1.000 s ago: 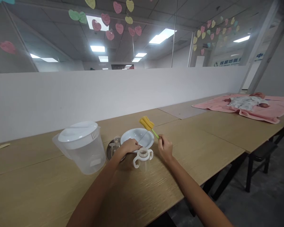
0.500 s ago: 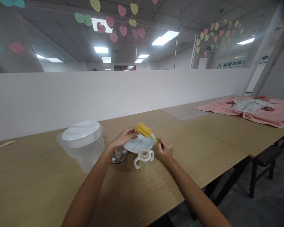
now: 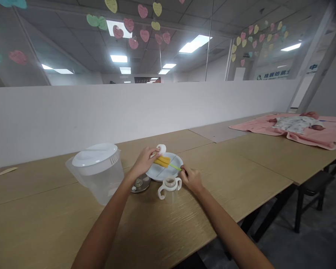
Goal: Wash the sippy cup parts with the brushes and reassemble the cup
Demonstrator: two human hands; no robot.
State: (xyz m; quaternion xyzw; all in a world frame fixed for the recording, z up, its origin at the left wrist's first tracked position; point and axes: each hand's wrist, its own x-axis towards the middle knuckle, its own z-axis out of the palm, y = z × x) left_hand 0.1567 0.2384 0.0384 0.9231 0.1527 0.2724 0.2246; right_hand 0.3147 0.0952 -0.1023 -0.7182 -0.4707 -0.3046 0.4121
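My right hand [image 3: 192, 178] is closed around the green handle of a sponge bottle brush [image 3: 162, 161], whose yellow head points left. My left hand [image 3: 146, 160] pinches a white bottle collar [image 3: 161, 149] just above the sponge. Its fingertips are close to the yellow head; whether they touch it I cannot tell. Beneath both hands lies a white divided plate [image 3: 172, 172]. In front of the plate stands an uncapped baby bottle [image 3: 170, 188] with two white handles. A round metal dish [image 3: 141, 185] with small clear and white pieces in it is partly hidden by my left forearm.
A lidded clear plastic pitcher [image 3: 100, 175] stands to the left of my left arm. At the far right a baby doll [image 3: 295, 125] lies on a pink towel [image 3: 249, 126]. A white wall [image 3: 145, 112] backs the table, and a dark stool [image 3: 315, 186] stands beyond the front edge.
The brush head has dropped and shifted left, and my right hand has moved slightly left. My left hand has turned, and the white collar now shows above the sponge.
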